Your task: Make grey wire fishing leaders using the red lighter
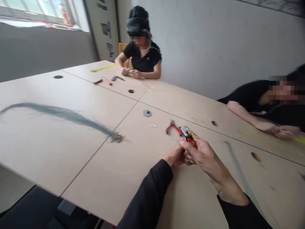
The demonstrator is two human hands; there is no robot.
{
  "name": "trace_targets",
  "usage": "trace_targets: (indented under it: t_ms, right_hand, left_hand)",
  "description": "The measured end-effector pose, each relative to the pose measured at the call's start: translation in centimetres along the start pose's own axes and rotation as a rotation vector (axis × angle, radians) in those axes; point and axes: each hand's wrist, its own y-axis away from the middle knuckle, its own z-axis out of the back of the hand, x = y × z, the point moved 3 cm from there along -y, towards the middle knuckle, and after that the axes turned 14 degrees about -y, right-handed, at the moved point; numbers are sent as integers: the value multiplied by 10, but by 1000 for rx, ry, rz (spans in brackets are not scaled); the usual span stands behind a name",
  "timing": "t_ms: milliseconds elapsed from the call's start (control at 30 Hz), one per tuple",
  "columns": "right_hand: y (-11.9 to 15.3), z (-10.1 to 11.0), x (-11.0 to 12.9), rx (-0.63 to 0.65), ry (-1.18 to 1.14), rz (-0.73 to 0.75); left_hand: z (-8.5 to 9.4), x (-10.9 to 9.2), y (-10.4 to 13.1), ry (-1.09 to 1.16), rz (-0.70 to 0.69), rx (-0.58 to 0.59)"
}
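My right hand (pixel 202 156) is closed around a red lighter (pixel 191 142) with yellow lettering. Close against it, my left hand (pixel 175 156) is closed, its fingers partly hidden behind the right. A thin wire (pixel 178 142) pokes out where the fingertips meet; it is very fine and hard to follow. Just beyond the hands lie red-handled pliers (pixel 173 128), jaws pointing away. Beside the lighter, a slim tool with purple and yellow parts (pixel 191 132) rests on the table, partly covered.
A long bundle of grey-green strands (pixel 64 115) crosses the left of the table (pixel 95 171); a thinner bundle (pixel 238 167) lies right. A grey disc (pixel 147 113) and small label (pixel 153 125) lie ahead. Two co-workers sit opposite, at a person's (pixel 145 60) place several small items.
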Motion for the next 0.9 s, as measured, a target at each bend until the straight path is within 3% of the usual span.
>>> trace_targets:
  t_ms: [33, 67, 100, 133, 200, 333, 433, 633, 733, 900]
  right_hand:
    - [8, 13, 1, -13, -93, -8]
    - [14, 25, 1, -31, -164, -3]
    - [19, 37, -2, -54, -216, 10]
    - [21, 47, -6, -80, -253, 24]
    - [22, 67, -23, -146, -320, 43]
    - [15, 98, -71, -266, -455, 28]
    - [13, 110, -99, -295, -501, 12]
    - [21, 113, -101, -225, -440, 53]
    - [24, 110, -94, -147, -411, 47]
    - [25, 104, -93, -38, -416, 76]
  left_hand:
    - [-5, -1, 3, 49, 59, 250]
    - [-9, -3, 6, 91, 86, 426]
    - [-11, -6, 8, 109, 86, 496]
    - [-11, -9, 8, 105, 72, 479]
    - [-11, -12, 7, 26, 15, 318]
    - [-18, -8, 15, -322, -87, 146]
    - [-21, -4, 26, -574, -171, 23]
    - [-25, -12, 35, -866, -436, -356]
    - [-28, -13, 33, -1030, -529, -405]
    - [-32, -11, 31, -1123, -571, -300]
